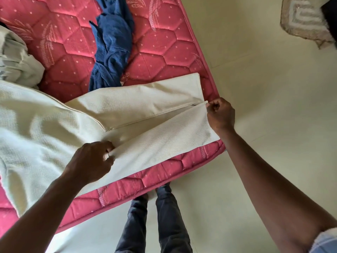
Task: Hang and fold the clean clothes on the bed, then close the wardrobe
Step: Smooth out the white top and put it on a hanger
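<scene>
Cream trousers (138, 105) lie spread across the corner of the red quilted mattress (69, 39), their two legs reaching toward the right edge. My right hand (220, 115) pinches the hem of the nearer leg at the mattress edge. My left hand (93, 161) grips the same leg's fabric near the crotch. A crumpled dark blue garment (111, 44) rests on the mattress behind the trousers. A pale grey-green garment (16, 61) is bunched at the left edge.
The mattress corner juts over a cream tiled floor (255, 88). My legs in dark jeans (155, 220) stand against the near mattress edge. A beige patterned mat (302, 21) with something black on it lies on the floor at the top right.
</scene>
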Demonstrator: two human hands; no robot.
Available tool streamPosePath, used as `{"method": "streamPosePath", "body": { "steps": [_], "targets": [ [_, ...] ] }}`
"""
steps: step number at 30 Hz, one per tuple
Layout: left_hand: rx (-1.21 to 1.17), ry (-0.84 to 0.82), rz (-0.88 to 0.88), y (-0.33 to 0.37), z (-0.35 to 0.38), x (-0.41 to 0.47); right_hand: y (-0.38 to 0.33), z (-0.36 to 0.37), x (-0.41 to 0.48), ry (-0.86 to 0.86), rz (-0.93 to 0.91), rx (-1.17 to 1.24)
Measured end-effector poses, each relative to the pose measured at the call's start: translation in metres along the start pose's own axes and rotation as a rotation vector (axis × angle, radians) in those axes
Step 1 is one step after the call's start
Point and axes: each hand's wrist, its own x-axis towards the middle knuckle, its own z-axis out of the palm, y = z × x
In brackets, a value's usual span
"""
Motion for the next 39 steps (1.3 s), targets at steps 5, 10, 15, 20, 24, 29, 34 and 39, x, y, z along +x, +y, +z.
{"method": "streamPosePath", "body": {
  "steps": [5,10,15,20,24,29,34,39],
  "targets": [
    [-0.277,0.227,-0.17,0.005,-0.021,0.013,0.006,0.007,-0.005,0.112,0.083,0.053],
    [-0.29,0.277,-0.227,0.012,-0.025,0.025,0.001,0.013,-0.011,0.178,0.088,-0.079],
    [-0.319,0.319,-0.326,0.01,-0.011,0.022,-0.008,0.025,-0.047,0.163,-0.163,-0.225],
    [-0.406,0.371,-0.292,0.006,-0.003,0.013,-0.01,0.056,-0.079,-0.036,-0.282,-0.439],
    [-0.465,0.508,-0.278,-0.008,-0.005,0.004,-0.036,0.068,-0.094,0.02,-0.192,-0.411],
    [-0.353,0.638,-0.236,-0.055,-0.033,0.0,-0.113,0.103,-0.12,-0.102,-0.659,-0.112],
    [-0.61,0.713,-0.486,-0.113,-0.09,0.037,-0.204,0.157,-0.14,-0.285,-0.832,-0.145],
    [-0.801,0.732,-0.831,-0.131,-0.143,0.08,-0.231,0.19,-0.142,-0.213,-0.756,-0.31]
  ]
}}
